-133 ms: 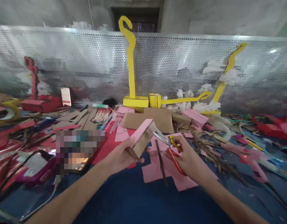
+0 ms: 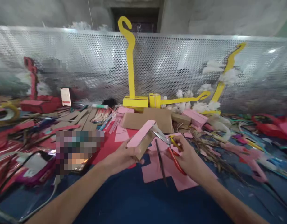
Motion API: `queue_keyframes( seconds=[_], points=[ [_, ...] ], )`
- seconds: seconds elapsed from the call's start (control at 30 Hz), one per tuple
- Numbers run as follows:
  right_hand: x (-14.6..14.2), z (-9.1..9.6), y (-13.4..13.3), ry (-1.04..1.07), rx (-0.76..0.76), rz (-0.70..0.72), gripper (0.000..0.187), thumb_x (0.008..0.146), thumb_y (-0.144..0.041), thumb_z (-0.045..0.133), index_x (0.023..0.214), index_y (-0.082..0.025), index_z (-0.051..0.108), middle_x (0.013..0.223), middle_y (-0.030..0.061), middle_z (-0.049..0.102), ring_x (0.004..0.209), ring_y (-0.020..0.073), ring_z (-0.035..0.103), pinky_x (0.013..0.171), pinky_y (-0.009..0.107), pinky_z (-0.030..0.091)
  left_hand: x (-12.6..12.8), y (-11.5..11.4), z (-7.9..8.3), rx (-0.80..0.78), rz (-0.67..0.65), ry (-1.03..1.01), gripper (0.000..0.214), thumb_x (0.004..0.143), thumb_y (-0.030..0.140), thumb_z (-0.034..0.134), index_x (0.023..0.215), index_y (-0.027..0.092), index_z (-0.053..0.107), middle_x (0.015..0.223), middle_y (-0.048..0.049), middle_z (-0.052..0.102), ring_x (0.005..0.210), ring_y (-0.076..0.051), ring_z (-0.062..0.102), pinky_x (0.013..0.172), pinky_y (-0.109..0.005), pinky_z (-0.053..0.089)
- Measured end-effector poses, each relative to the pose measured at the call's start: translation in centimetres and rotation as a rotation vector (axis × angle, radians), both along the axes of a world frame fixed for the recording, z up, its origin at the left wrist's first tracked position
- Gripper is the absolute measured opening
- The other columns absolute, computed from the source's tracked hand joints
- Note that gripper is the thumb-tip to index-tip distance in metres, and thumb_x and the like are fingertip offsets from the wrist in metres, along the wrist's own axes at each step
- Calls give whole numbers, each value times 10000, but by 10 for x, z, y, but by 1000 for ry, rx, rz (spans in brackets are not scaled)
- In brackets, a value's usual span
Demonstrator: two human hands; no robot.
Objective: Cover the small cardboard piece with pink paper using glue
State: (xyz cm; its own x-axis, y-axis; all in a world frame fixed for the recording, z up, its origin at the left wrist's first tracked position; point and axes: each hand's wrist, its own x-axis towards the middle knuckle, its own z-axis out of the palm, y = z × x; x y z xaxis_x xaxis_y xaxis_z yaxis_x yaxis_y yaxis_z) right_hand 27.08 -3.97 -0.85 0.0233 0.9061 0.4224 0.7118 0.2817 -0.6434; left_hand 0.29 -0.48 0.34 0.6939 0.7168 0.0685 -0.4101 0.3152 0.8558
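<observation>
A small cardboard box with pink paper on one face is gripped in my left hand, the thumb along its near end. My right hand is closed around scissors with red and yellow handles. Their metal blades meet the far right end of the box; whether they cut into it I cannot tell. Beneath, a cut sheet of pink paper lies on the blue tabletop. Across that sheet rests a thin dark strip.
Yellow hook-topped stands line the perforated metal panel. Brown cardboard lies behind my hands. A pink glue gun is at right, dry stalks nearer. On the left are a phone and a tape roll.
My left hand has turned the box slightly, so more of its pink face shows and the thumb sits differently. My right hand and the scissors have hardly moved.
</observation>
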Motion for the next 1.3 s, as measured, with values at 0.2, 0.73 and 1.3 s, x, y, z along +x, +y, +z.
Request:
queue_keyframes(
  seconds=[0.2, 0.73, 1.3],
  points=[
    [1, -1, 0, -31, 7, -17, 357, 892, -472, 667, 1137, -246, 539, 1135, 100, 649, 993, 265, 633, 841, 388, 517, 4, 6, -3, -47, 63, 37, 494, 900, 405, 646, 1326, 155, 625, 1377, -207, 623, 1076, -362, 712, 703, -318, 587],
    [0, 5, -3, -143, 39, -42, 412, 848, -478, 686, 1162, -238, 572, 1136, 124, 672, 1017, 300, 654, 810, 389, 533, 13, 12, -18, 62, 410, 178, 421, 734, 300, 882, 1064, 155, 663, 813, -41, 700, 628, -118, 669, 618, -231, 571],
    [8, 7, -4, -153, -99, 112, 486, 840, -371, 675, 1301, -289, 546, 1217, 83, 660, 1024, 260, 662, 867, 380, 549, 8, 15, -3, 88, 670, -15, 333, 773, 335, 833, 1064, 193, 758, 1165, -98, 710, 952, -221, 673, 802, -360, 604]
  ],
)
